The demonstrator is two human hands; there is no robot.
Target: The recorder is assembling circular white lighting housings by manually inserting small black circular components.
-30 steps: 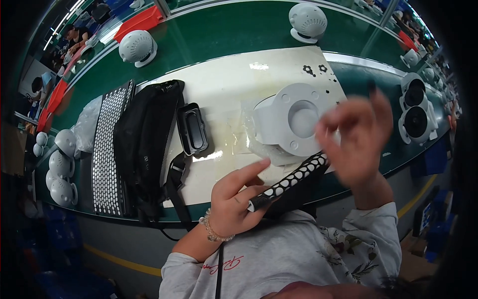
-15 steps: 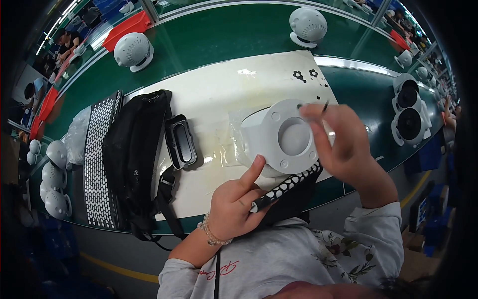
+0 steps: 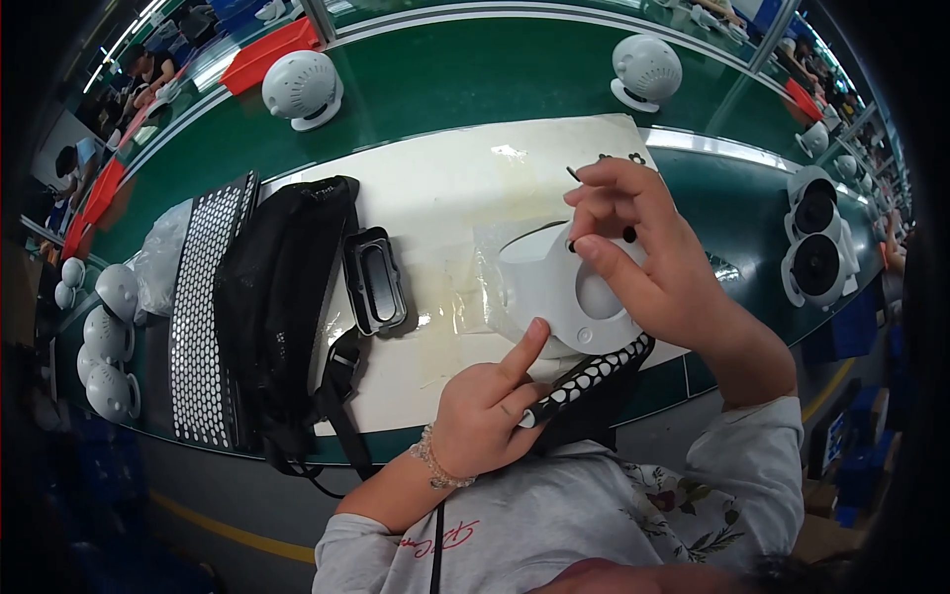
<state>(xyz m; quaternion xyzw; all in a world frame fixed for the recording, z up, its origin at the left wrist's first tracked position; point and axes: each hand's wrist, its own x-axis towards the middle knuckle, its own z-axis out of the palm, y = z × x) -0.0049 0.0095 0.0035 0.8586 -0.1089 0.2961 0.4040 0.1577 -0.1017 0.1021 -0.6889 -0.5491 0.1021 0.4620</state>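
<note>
A white housing with a round flat base (image 3: 554,312) lies tilted on the white mat, a round opening in its base. My left hand (image 3: 485,411) grips a rolled black sheet with white round holes (image 3: 594,374), its index finger stretched against the base's lower edge. Over the base, my right hand (image 3: 658,262) has its thumb by a small round black pad (image 3: 571,247) at the upper left of the base. Another dark dot (image 3: 629,235) shows beside the palm. A thin dark piece, seemingly another pad (image 3: 572,173), sits at the index fingertip. Part of the opening is hidden.
To the left lie an open dark case (image 3: 376,282), a black mesh bag (image 3: 282,297), perforated sheets (image 3: 206,322) and a clear plastic bag (image 3: 163,257). White vented housings (image 3: 302,89) stand on the green bench; black-faced ones (image 3: 819,262) are at right. Other people work farther off.
My right hand has shifted left over the base, covering much of the opening. A black pad now shows at the base's upper left, where a pale ring was. The left hand keeps hold of the sheet.
</note>
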